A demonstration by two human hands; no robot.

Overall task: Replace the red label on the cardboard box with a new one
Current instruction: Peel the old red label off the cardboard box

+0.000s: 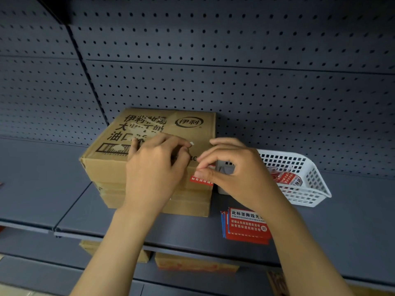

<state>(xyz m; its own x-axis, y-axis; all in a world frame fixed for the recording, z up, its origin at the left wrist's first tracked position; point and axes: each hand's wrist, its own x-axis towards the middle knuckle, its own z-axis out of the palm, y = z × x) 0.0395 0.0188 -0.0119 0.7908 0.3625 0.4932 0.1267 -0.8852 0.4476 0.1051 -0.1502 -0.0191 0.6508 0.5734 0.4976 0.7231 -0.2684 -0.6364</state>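
Note:
A brown cardboard box (149,135) with black printed characters sits on a grey shelf. A red label (201,180) with white text is stuck on its front face near the right corner. My right hand (237,167) pinches the label's upper edge between thumb and fingers. My left hand (156,167) rests on the box's top front edge, fingers curled, with a small white scrap at its fingertips. A stack of new red labels (245,227) lies on the shelf to the right of the box, partly under my right forearm.
A white perforated plastic basket (310,189) holding crumpled red labels stands to the right of the box. A grey pegboard wall (235,71) rises behind. More cardboard boxes (192,263) sit on the lower shelf. The shelf's front edge (85,233) runs below the box.

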